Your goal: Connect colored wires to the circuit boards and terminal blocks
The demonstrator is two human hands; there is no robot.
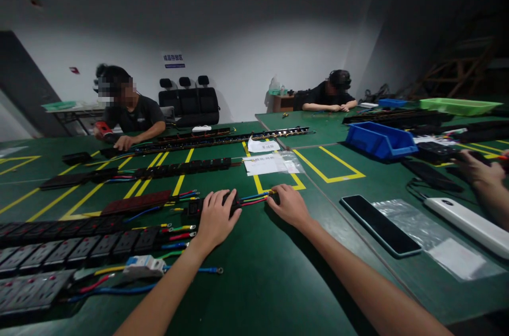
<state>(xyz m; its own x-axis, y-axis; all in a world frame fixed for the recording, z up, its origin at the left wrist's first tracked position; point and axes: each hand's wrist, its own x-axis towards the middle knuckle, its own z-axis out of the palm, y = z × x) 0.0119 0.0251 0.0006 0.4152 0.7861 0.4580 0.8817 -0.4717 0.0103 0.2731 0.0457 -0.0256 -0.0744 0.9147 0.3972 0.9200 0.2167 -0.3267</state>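
My left hand (217, 215) lies over a small black socket block (194, 208), its fingers curled across the top and far side. Red, blue and green-yellow wires (253, 199) run out of the block to the right. At their far ends, the thumb and fingers of my right hand (289, 204) pinch the wire tips, which are partly hidden. Left of the block lie a dark red strip (137, 202) and several rows of black socket strips (79, 251) with lugged wire ends. A white and blue circuit breaker (145, 266) sits near my left forearm.
Paper sheets (262, 164) lie beyond my hands. To the right are a phone (379, 224), a plastic bag (453, 262), a white power bank (465, 222) and a blue bin (379, 140). Two co-workers sit across the green table (274, 293); another person's hand (483, 174) reaches in at right.
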